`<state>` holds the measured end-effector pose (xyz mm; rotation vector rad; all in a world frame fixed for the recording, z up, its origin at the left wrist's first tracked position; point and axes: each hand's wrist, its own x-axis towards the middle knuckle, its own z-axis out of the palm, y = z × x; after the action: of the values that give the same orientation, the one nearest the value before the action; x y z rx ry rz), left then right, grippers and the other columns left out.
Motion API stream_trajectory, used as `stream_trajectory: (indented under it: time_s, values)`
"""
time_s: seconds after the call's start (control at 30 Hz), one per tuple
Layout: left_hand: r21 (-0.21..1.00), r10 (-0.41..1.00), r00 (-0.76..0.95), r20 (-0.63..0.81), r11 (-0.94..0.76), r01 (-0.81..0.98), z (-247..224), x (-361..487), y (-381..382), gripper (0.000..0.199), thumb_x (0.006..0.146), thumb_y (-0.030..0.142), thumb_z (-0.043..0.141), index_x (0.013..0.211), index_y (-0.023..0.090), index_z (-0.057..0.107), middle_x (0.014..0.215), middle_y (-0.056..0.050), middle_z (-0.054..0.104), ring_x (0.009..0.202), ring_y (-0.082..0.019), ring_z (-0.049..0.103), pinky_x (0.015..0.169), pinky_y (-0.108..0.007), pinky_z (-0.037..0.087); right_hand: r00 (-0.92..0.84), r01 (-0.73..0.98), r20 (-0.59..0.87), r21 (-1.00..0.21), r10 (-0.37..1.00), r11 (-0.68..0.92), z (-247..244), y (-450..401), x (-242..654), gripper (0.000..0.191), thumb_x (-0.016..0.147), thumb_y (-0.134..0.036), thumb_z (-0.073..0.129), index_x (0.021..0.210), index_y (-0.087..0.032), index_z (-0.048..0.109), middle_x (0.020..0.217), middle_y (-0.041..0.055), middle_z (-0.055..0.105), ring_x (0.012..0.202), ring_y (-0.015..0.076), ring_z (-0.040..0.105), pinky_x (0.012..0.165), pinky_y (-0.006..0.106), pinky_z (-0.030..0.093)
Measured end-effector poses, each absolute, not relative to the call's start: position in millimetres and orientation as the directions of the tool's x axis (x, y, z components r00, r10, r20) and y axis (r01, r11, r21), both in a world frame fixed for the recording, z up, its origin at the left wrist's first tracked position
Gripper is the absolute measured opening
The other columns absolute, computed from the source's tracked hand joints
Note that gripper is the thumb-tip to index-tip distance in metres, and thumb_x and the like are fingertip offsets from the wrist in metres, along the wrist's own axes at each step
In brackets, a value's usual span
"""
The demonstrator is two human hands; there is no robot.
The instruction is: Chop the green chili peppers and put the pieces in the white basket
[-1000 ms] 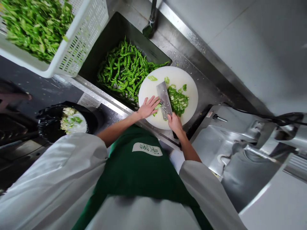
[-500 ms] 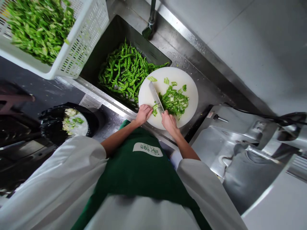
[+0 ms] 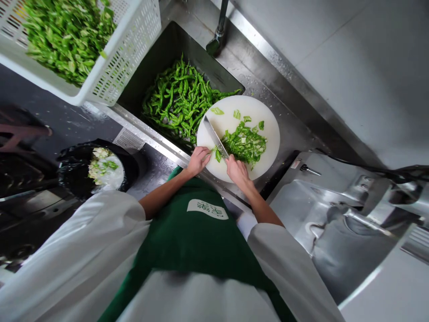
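My right hand (image 3: 237, 171) is closed round the handle of a knife (image 3: 214, 136), whose blade slants up and left over the round white cutting board (image 3: 270, 143). At the board's near left edge, my left hand (image 3: 198, 160) pinches the stem end of a green pepper (image 3: 218, 155), close to the blade. A pile of cut green peppers (image 3: 246, 143) lies to the right of the knife, with a few loose pieces above it. Whole green peppers (image 3: 181, 98) fill the bottom of the sink (image 3: 147, 58) beside the board.
A white perforated basket (image 3: 124, 58) of cut peppers stands at the upper left. Below it is a black-lined bin (image 3: 72, 172) with scraps. The faucet (image 3: 216, 42) rises behind the sink, and metal equipment (image 3: 308, 201) stands at the right.
The knife blade has shifted left and lies closer to my left hand; the piece of pepper beside it looks smaller. The whole view has shifted slightly.
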<state>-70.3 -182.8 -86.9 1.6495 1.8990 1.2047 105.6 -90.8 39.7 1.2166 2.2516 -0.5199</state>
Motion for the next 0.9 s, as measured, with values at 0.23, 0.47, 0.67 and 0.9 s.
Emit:
stream_trajectory:
  time_s: [0.23,0.47,0.67,0.9]
  values:
    - [0.776,0.926,-0.302,0.228,0.014,0.631,-90.3,-75.9,-198.8,0.017,0.099,0.034,0.058,0.094,0.021,0.067,0.093,-0.007,0.067,0.091,-0.022,0.059,0.083,-0.040,0.051,-0.457,0.850,-0.620,-0.092,0.638,0.519,40.7,-101.2,99.7,0.042,0.110,-0.032,0.026,0.136,-0.009,0.050,0.104,0.0187,0.075,0.096,0.0271,0.072,0.086,0.033,0.047]
    - [0.806,0.891,-0.365,0.269,-0.001,0.592,-83.8,-73.9,-202.1,0.015,0.099,0.033,0.059,0.094,0.021,0.065,0.089,-0.006,0.069,0.088,-0.020,0.061,0.081,-0.038,0.051,-0.466,0.856,-0.596,-0.119,0.654,0.502,44.4,-103.3,95.0,0.043,0.110,-0.032,0.025,0.139,-0.009,0.048,0.105,0.0194,0.074,0.098,0.0287,0.072,0.087,0.034,0.048]
    - [0.774,0.934,-0.266,0.240,-0.019,0.633,-88.2,-72.9,-206.2,0.021,0.102,0.032,0.053,0.092,0.021,0.067,0.093,-0.007,0.070,0.091,-0.022,0.060,0.084,-0.040,0.049,-0.458,0.867,-0.623,-0.158,0.634,0.472,38.9,-115.8,82.5,0.040,0.110,-0.031,0.029,0.135,-0.010,0.051,0.104,0.0182,0.074,0.097,0.0269,0.071,0.086,0.032,0.047]
    - [0.681,0.967,-0.184,0.174,0.016,0.732,-101.4,-75.0,-183.5,0.025,0.102,0.033,0.050,0.100,0.021,0.071,0.102,-0.009,0.069,0.101,-0.024,0.059,0.093,-0.045,0.046,-0.424,0.901,-0.493,-0.144,0.760,0.410,53.1,-82.2,123.5,0.034,0.108,-0.034,0.033,0.116,-0.015,0.061,0.091,0.0137,0.074,0.084,0.0245,0.071,0.072,0.029,0.045]
